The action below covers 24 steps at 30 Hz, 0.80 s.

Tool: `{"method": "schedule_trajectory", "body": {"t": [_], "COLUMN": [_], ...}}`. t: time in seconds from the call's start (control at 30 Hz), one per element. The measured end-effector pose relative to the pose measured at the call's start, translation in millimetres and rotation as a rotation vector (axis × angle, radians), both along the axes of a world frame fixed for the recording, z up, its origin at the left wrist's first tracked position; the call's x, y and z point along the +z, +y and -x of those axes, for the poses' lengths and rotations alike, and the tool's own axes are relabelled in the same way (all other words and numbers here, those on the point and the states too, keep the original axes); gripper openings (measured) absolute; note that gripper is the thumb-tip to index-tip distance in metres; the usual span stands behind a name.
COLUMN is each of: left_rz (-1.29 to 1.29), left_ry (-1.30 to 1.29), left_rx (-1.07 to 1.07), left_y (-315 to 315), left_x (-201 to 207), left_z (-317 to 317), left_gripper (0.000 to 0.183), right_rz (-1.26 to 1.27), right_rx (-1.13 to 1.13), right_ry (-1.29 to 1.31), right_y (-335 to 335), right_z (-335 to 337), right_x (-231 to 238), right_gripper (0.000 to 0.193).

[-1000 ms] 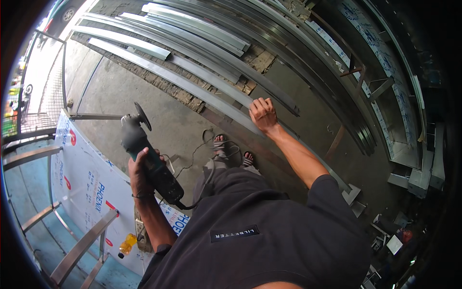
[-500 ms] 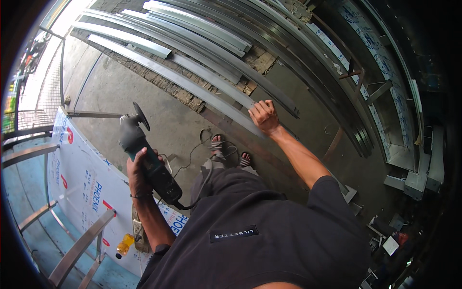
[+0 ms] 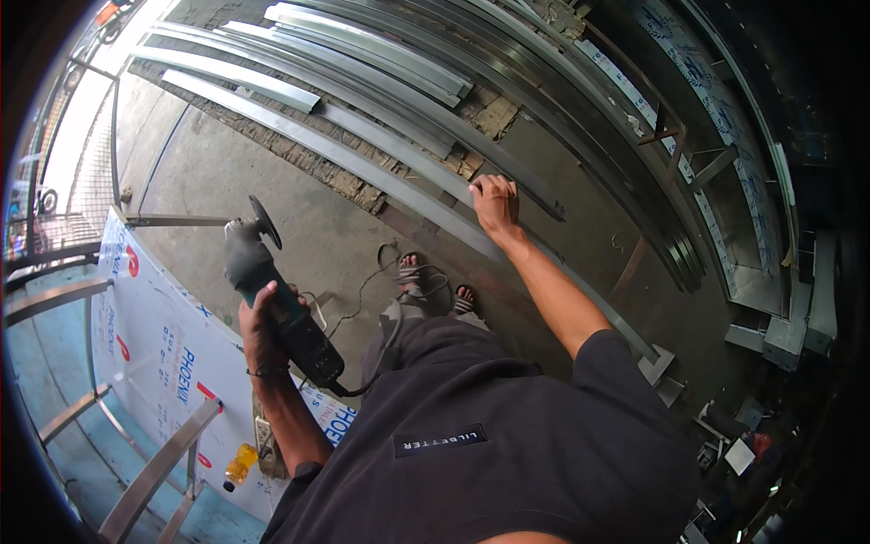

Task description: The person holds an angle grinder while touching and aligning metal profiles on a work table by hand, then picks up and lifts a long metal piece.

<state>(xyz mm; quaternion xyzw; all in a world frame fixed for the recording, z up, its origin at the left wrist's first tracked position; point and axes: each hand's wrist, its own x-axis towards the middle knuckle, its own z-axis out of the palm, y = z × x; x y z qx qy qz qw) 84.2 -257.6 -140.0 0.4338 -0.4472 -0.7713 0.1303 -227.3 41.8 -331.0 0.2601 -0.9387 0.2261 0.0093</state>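
Note:
My left hand (image 3: 260,331) is wrapped round the body of a dark green and black angle grinder (image 3: 294,331). The grinder's head points away from me, its thin disc (image 3: 265,222) edge-up and apart from any metal. A black cord (image 3: 388,349) runs from its rear end past my leg. Farther right, my right hand (image 3: 495,208) rests on a long silver metal bar (image 3: 399,150) with its fingers curled over it; the fingertips are partly hidden. Another flat metal bar (image 3: 362,168) lies alongside, nearer to me.
More long metal profiles (image 3: 362,68) lie in rows across wooden supports (image 3: 358,192). At the left stand a film-covered sheet (image 3: 159,317) and a metal tube frame (image 3: 168,462). A yellow bottle (image 3: 241,465) is near my left elbow. The cord loops on the concrete floor (image 3: 263,190) around my sandalled feet.
My right hand has lifted and turned slightly on the bar, its fingers looser than before. My left hand and the grinder stay nearly where they were.

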Motion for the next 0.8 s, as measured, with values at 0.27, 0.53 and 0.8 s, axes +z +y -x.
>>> {"method": "schedule_trajectory", "body": {"t": [0.27, 0.53, 0.8], "left_rz": [0.016, 0.023, 0.042], "left_ry": [-0.026, -0.049, -0.022], "left_rx": [-0.035, -0.064, -0.059], "left_y": [-5.5, -9.3, -13.3], "left_x": [1.0, 2.3, 6.4], "left_z": [6.0, 14.5, 20.7], "left_gripper": [0.041, 0.042, 0.04], "right_rz": [0.065, 0.054, 0.187], "right_rx": [-0.11, -0.105, -0.121], "right_ry": [-0.132, -0.119, 0.034], "right_y": [-0.3, 0.8, 47.6], "right_z": [0.3, -0.4, -20.4], "right_x": [7.3, 7.6, 39.1], "right_gripper": [0.016, 0.015, 0.013]}}
